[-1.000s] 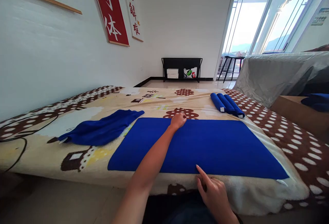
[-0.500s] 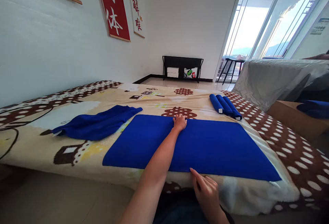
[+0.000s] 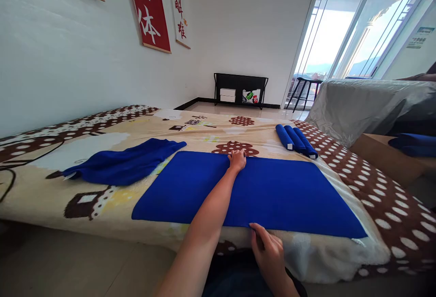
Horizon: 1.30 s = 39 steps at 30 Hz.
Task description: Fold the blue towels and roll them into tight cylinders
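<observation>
A blue cloth [image 3: 282, 192] lies spread flat on the patterned blanket [image 3: 112, 213]. My left hand [image 3: 237, 160] is at the middle of its far edge, fingers curled and closed on the cloth there. At the near edge, my right hand [image 3: 267, 245] pinches the cloth between thumb and forefinger. To the left lies a crumpled blue cloth [image 3: 122, 163] with a small white tag. Several rolled blue cloths [image 3: 295, 140] rest side by side at the far right, with white tags at their near ends.
Beyond the blanket stands a low black rack [image 3: 241, 89] with white boxes. A cardboard box [image 3: 384, 156] with blue cloth on it is at the right, beside furniture under a plastic sheet [image 3: 354, 104]. A black stool [image 3: 304, 91] stands by the glass door.
My left hand's fingers have drawn together on the far edge. My right hand's thumb and forefinger have closed on the near edge. The view has shifted slightly.
</observation>
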Motion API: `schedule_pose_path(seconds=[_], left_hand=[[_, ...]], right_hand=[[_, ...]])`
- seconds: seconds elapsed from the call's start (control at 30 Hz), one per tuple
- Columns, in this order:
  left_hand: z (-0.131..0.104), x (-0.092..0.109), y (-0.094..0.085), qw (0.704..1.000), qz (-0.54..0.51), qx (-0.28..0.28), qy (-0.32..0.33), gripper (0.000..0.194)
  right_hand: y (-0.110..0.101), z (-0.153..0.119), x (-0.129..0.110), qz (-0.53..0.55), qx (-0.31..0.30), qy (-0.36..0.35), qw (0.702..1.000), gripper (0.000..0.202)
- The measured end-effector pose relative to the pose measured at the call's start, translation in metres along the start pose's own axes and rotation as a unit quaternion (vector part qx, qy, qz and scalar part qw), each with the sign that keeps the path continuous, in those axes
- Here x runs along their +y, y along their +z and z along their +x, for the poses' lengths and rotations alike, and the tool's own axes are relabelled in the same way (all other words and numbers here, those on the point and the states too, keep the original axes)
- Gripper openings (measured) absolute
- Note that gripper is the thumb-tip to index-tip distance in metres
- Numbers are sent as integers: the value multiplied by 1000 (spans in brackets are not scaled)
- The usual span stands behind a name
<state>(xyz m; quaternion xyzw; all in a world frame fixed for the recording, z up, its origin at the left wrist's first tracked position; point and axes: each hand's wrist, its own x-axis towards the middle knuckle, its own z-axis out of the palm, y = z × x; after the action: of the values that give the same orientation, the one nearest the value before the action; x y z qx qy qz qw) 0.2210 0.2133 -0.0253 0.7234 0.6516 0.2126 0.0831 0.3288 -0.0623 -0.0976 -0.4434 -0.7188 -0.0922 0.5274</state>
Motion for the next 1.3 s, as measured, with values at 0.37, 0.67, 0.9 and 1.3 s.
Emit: schedule_pose_path(seconds=[0.37, 0.67, 0.9, 1.3], left_hand=[[-1, 1, -5, 999, 28, 12, 11, 32], [5, 6, 1, 999, 36, -8, 12, 34], [11, 11, -6, 1000, 26, -13, -9, 36], [18, 9, -76, 987, -135, 72, 55, 19]], right_hand=[[-4, 4, -2, 23, -8, -10, 1000, 19], [-7, 6, -4, 27, -24, -4, 999, 20], [-6, 3, 2, 38, -21, -10, 999, 21], [-33, 32, -5, 41, -4, -19, 999, 18]])
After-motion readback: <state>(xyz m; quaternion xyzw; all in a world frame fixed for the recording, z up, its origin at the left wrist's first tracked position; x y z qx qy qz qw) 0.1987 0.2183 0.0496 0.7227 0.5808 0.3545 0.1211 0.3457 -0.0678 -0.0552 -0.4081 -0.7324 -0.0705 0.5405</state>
